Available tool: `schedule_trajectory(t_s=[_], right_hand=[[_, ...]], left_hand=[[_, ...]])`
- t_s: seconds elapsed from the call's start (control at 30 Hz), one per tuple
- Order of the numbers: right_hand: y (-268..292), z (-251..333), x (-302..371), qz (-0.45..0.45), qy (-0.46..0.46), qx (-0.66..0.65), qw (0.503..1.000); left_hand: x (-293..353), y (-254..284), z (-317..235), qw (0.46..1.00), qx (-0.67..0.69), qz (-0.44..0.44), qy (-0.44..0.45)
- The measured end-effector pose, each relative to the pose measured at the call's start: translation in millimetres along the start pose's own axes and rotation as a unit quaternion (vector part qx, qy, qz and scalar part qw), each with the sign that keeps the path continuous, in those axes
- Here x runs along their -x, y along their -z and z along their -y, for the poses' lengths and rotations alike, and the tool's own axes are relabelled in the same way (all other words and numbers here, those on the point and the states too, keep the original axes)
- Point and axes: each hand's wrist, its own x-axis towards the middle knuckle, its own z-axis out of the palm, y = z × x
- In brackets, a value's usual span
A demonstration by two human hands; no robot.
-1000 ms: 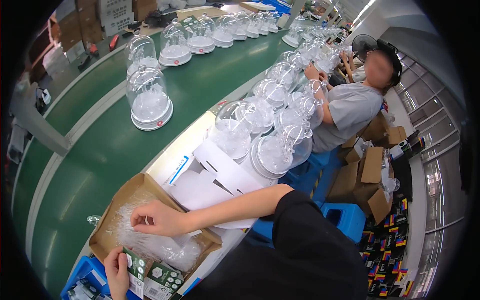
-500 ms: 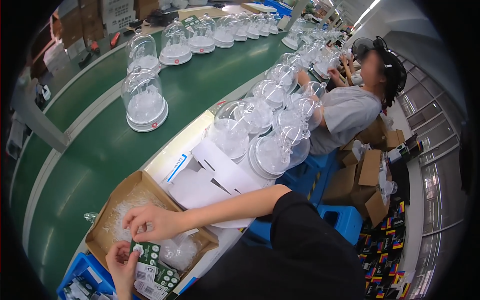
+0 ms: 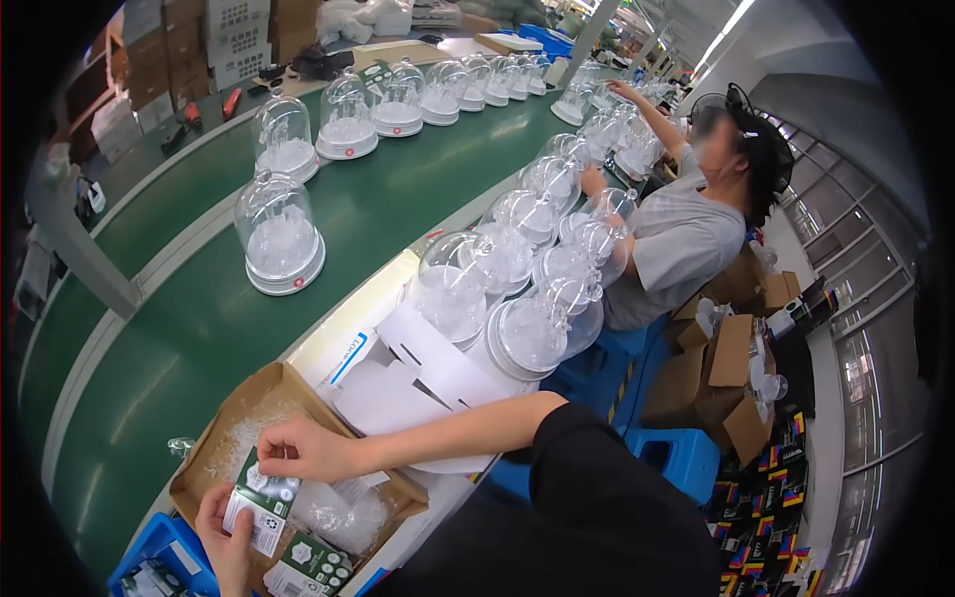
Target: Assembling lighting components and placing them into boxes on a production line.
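My left hand (image 3: 227,532) grips a small green-and-white printed card (image 3: 263,505) between thumb and fingers. My right hand (image 3: 306,450) pinches the top edge of the same card, with fingertips close together. Both hands are above an open brown cardboard box (image 3: 284,393), which holds clear plastic pieces (image 3: 254,430) and a bag of clear bits (image 3: 343,517). More green-and-white cards (image 3: 310,567) lie at the box's near side, just right of my left hand.
A blue bin (image 3: 164,552) stands at the lower left. White cut sheets (image 3: 438,368) lie beyond my right forearm. Clear domes on white bases (image 3: 522,338) crowd the bench, and others (image 3: 286,254) line the green conveyor (image 3: 189,348). A co-worker (image 3: 686,239) sits at the right.
The held card has moved left, away from the other cards, and its printed face shows more. My right fingers are now at its top edge. The co-worker has stretched an arm out.
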Motion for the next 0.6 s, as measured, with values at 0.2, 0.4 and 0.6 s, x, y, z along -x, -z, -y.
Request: schedule_trajectory(t_s=[0.2,0.4,0.6], right_hand=[[3,1,0,0.038,-0.008,-0.012,0.999],[6,-6,-2,0.091,-0.054,-0.1,0.989],[-3,-5,2,0.182,-0.073,-0.111,0.974]], left_hand=[[0,1,17,0.994,0.108,-0.016,0.009],[9,1,28,0.993,0.111,-0.012,0.025],[7,1,33,0.998,0.035,0.043,-0.003]])
